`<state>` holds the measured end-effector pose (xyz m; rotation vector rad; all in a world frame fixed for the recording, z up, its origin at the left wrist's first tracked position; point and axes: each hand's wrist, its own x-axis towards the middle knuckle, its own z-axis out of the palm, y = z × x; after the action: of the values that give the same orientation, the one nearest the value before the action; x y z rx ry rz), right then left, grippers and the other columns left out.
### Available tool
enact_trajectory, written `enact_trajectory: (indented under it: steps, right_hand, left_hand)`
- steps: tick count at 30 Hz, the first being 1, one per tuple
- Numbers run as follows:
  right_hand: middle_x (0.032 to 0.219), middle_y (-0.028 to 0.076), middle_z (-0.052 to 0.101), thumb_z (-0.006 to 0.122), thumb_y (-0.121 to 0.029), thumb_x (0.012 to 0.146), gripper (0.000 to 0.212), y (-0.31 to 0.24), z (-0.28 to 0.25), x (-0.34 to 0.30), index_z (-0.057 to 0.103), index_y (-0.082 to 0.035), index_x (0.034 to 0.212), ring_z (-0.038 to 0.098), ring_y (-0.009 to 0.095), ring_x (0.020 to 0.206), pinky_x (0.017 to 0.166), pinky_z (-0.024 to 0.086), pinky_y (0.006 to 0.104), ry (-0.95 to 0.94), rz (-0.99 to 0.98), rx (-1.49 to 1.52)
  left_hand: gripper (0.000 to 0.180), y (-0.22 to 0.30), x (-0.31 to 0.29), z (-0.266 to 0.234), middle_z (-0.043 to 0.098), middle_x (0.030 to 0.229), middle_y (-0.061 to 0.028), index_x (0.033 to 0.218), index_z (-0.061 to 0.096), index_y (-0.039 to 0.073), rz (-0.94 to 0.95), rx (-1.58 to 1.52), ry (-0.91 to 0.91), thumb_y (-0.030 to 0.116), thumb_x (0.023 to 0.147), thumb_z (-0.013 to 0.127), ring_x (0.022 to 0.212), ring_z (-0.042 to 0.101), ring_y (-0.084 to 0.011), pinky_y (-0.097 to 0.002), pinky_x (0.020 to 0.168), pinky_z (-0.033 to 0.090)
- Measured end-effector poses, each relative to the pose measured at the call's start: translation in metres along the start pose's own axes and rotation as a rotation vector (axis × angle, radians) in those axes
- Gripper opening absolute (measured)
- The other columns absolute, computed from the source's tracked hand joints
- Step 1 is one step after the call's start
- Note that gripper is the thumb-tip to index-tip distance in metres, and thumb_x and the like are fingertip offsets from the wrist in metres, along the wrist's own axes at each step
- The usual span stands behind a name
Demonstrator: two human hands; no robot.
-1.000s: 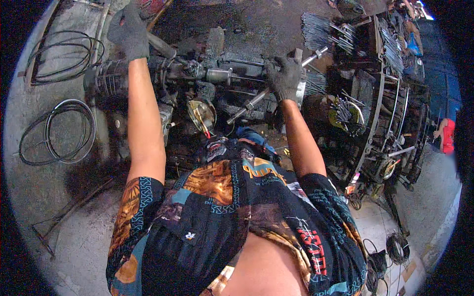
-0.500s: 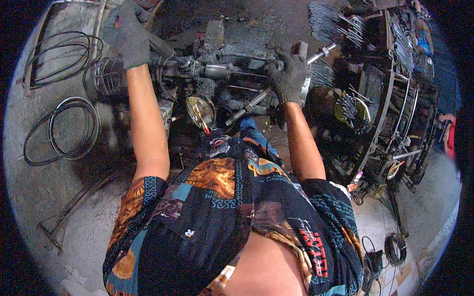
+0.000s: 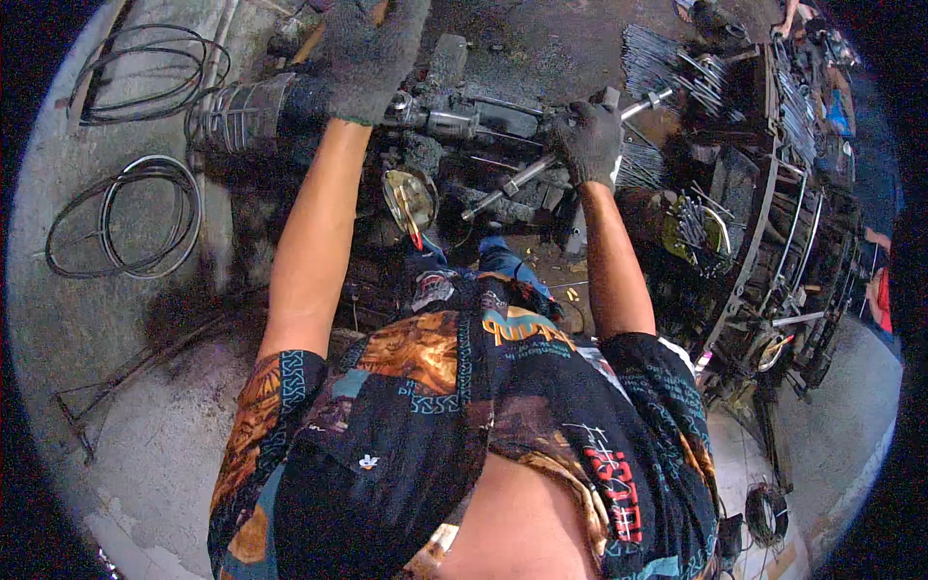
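Note:
My right hand [image 3: 588,140], in a dark grey knit glove, is closed around the middle of a steel bar handle [image 3: 527,178]. The bar slants across the right end of a greasy machine [image 3: 450,122] with a cylindrical steel part and guide rods. My left hand [image 3: 375,63], gloved too, is over the machine's left part, close to the dark drum-shaped housing [image 3: 242,114]. Its fingers are smeared by motion and partly cut off by the upper edge, so I cannot see whether they hold anything. A round pan [image 3: 394,205] with a red-handled brush [image 3: 413,230] sits below the machine.
Coiled dark cables [image 3: 121,242] lie on the floor at left. Bundles of metal rods [image 3: 650,60] lie at far right, with more in a yellowish bucket [image 3: 720,227]. A metal rack [image 3: 764,222] stands at right. Another person's arm [image 3: 788,17] shows at the top right.
My left hand has moved to the right along the machine. My right hand stays on the bar handle. The whole view has shifted slightly.

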<state>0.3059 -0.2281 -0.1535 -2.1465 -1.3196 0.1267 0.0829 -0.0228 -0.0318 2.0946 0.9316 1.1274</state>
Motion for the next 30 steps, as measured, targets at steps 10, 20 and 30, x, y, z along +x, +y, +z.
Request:
enact_trajectory:
  steps: [10,20,30]
  right_hand:
    - [0.103,0.023,0.067,0.078,-0.023,0.068,0.038,0.008,-0.002,-0.004,0.075,-0.003,0.100,0.064,0.044,0.097,0.084,0.053,0.0492,-0.012,0.040,-0.054]
    - [0.103,0.021,0.066,0.078,-0.031,0.075,0.037,0.001,-0.004,0.001,0.076,-0.007,0.103,0.062,0.041,0.101,0.089,0.051,0.0477,-0.068,0.083,-0.184]
    - [0.116,0.017,0.066,0.077,-0.022,0.085,0.042,0.032,0.014,-0.030,0.068,-0.002,0.121,0.064,0.031,0.108,0.095,0.049,0.0401,0.255,0.032,0.222]
  left_hand:
    - [0.010,0.037,-0.084,-0.032,0.071,0.094,-0.0082,0.093,0.070,0.000,0.030,-0.137,0.026,0.007,0.086,0.073,0.084,0.068,-0.0193,-0.0319,0.077,0.055]
    - [0.012,0.029,-0.078,-0.014,0.071,0.101,-0.0078,0.102,0.069,0.001,-0.207,-0.610,0.079,0.005,0.091,0.069,0.089,0.067,-0.0157,-0.0298,0.082,0.055]
    - [0.042,0.068,-0.107,-0.044,0.066,0.122,-0.0100,0.130,0.060,-0.001,-0.542,-0.595,0.435,0.027,0.100,0.055,0.115,0.061,-0.0238,-0.0381,0.102,0.048]
